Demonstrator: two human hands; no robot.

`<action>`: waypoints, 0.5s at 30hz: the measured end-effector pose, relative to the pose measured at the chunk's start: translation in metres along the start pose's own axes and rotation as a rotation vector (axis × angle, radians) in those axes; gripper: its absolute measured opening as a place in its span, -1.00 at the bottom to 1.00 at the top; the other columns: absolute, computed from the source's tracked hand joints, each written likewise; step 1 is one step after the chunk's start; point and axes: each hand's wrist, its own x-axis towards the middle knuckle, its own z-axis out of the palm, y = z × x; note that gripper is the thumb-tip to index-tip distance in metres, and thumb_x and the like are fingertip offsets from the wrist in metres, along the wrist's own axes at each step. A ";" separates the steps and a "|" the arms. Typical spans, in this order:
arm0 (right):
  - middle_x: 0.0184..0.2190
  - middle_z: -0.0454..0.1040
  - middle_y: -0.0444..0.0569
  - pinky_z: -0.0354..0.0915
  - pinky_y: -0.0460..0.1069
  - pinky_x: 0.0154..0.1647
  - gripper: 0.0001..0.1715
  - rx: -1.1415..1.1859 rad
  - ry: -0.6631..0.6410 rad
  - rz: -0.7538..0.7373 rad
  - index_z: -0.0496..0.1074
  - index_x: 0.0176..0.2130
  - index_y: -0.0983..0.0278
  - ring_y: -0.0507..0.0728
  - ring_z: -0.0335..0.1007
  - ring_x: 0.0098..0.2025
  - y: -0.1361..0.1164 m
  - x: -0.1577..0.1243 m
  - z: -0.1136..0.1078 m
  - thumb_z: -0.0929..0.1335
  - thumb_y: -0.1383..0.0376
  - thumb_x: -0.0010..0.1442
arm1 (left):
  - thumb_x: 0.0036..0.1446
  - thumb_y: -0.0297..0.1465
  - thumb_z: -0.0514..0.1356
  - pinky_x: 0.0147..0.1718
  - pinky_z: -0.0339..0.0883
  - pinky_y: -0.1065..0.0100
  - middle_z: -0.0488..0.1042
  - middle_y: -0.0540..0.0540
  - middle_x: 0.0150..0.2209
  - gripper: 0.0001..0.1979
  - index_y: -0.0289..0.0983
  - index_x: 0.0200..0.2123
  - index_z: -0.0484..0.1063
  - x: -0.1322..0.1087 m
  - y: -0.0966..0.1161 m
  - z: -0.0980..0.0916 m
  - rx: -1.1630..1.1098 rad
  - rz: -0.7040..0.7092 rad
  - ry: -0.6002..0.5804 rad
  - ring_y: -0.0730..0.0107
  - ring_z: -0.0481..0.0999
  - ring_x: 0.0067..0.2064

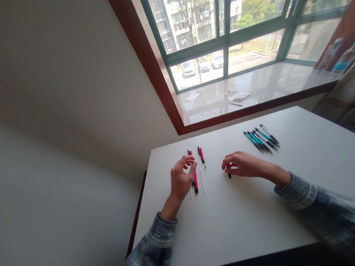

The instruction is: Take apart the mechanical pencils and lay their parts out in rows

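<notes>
Currently, I have the right hand (241,163) pinching a red-and-black pen piece (232,165); whether the left hand (180,178) grips anything, I cannot tell; pen parts (196,183) lie just beside it.

red-and-black piece (232,166) gripped in right hand (244,163), partly hidden by fingers; black end angled down toward the white tabletop (250,219). red barrel with black end (196,182) lies lengthwise just beside left hand (181,177), upper end partly masked by it. black part (193,182) close along its left side. thin white rod (203,181) to the right, apart, slightly slanted. second red-and-black piece (201,155) farther off; small pale bit (205,166) near its lower end.
</notes>
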 end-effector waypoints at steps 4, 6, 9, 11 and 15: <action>-0.23 0.63 0.00 0.33 -0.06 -0.23 -0.79 0.038 0.063 -0.005 0.62 -0.16 0.23 0.08 0.53 -0.31 -0.009 0.003 0.008 0.35 0.36 0.33 | 0.15 -0.35 0.36 -0.21 0.33 0.25 0.62 -0.07 -0.34 -0.97 -0.10 -0.34 0.64 0.001 0.000 0.001 0.092 0.079 -0.072 0.18 0.50 -0.25; -0.21 0.63 0.01 0.35 -0.05 -0.21 -0.77 0.048 0.092 -0.005 0.62 -0.15 0.23 0.09 0.55 -0.29 -0.011 0.003 0.008 0.34 0.34 0.35 | 0.16 -0.35 0.35 -0.14 0.33 0.20 0.65 -0.09 -0.30 -0.95 -0.09 -0.31 0.65 0.001 -0.002 0.003 0.110 0.108 -0.114 0.13 0.51 -0.20; -0.18 0.63 0.00 0.36 -0.04 -0.17 -0.78 0.030 0.124 0.014 0.62 -0.13 0.21 0.11 0.55 -0.26 -0.008 0.002 0.001 0.34 0.33 0.35 | 0.19 -0.32 0.33 -0.04 0.33 0.11 0.67 -0.11 -0.24 -0.91 -0.09 -0.25 0.67 -0.001 -0.007 0.003 0.127 0.140 -0.170 0.08 0.52 -0.14; -0.19 0.64 -0.01 0.35 -0.03 -0.19 -0.77 0.003 0.094 0.023 0.62 -0.12 0.20 0.10 0.54 -0.28 -0.006 0.001 -0.003 0.36 0.35 0.31 | 0.23 -0.32 0.30 -0.02 0.34 0.09 0.67 -0.12 -0.21 -0.87 -0.10 -0.20 0.67 -0.001 -0.011 0.003 0.174 0.168 -0.205 0.07 0.52 -0.11; -0.22 0.63 -0.02 0.34 -0.05 -0.24 -0.70 0.024 -0.023 -0.011 0.62 -0.05 0.19 0.09 0.54 -0.30 -0.008 0.001 -0.002 0.37 0.38 0.25 | 0.28 -0.36 0.24 -0.03 0.35 0.09 0.67 -0.12 -0.18 -0.80 -0.09 -0.11 0.66 -0.001 -0.015 0.001 0.293 0.214 -0.236 0.08 0.52 -0.09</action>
